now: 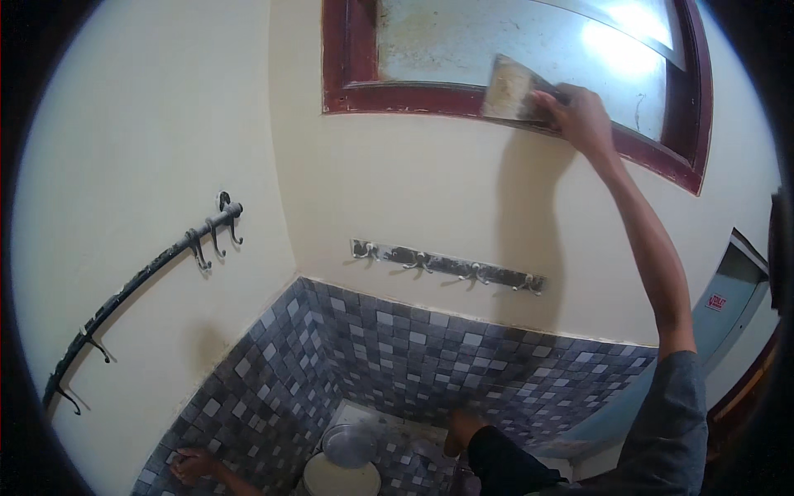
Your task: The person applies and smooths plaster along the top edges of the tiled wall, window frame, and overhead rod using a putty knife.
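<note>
1. Head view: we look into a corner of cream walls above a band of grey mosaic tiles (430,347).
2. Our right hand (583,116) is raised to the lower edge of a dark red window frame (397,97); its grip is closed around the handle of a wide putty knife (511,89).
3. Putty knife: the blade lies flat against the frame's bottom rail, smeared with pale filler and tilted slightly down to the right.
4. Our left hand (192,465) rests low on the tiled left wall, fingers pressed to the tiles, holding nothing.
5. Below the window a hook rail (447,264) is fixed to the wall; a second, dark hook bar (149,277) runs along the left wall.
6. At the bottom sits a round metal bowl (349,445) over a pale bucket (341,479).
</note>
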